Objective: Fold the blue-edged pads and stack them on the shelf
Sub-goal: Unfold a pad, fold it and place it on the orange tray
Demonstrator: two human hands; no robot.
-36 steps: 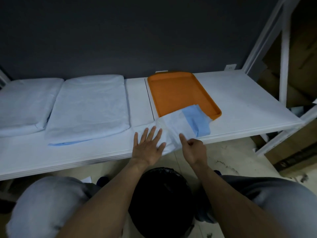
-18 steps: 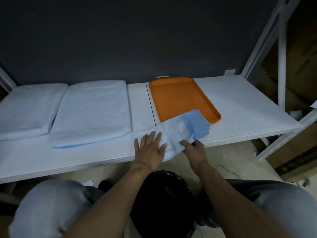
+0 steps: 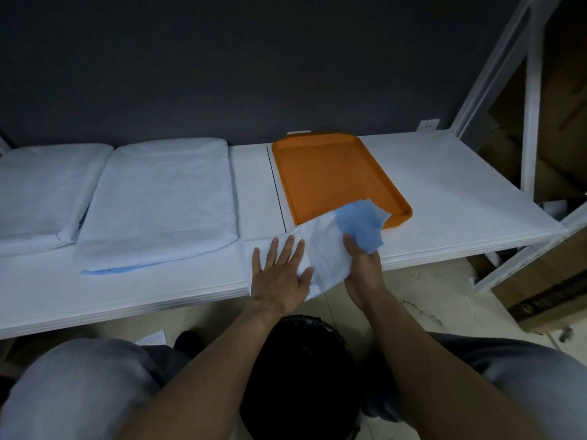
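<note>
white blue-edged pad (image 3: pixel 320 246): lower centre of frame, on the front lip of the white metal shelf (image 3: pixel 444 192); blue end overlaps the near corner of the orange plastic tray (image 3: pixel 324 176)
left grip (image 3: pixel 279 277): wide, fingers straight, pressing the pad flat
right grip (image 3: pixel 363 271): pinching the pad's right part, thumb on top
fold: likely best to pin the crease, carry the blue end across, match edges
goal: pale folded pile (image 3: pixel 158 198), left of centre

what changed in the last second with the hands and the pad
The right hand took hold of the pad at its near edge, thumb on top by the blue end, which has ruffled a little. The left hand stays pressed flat on the pad; the orange tray and folded stacks are unmoved.
</note>
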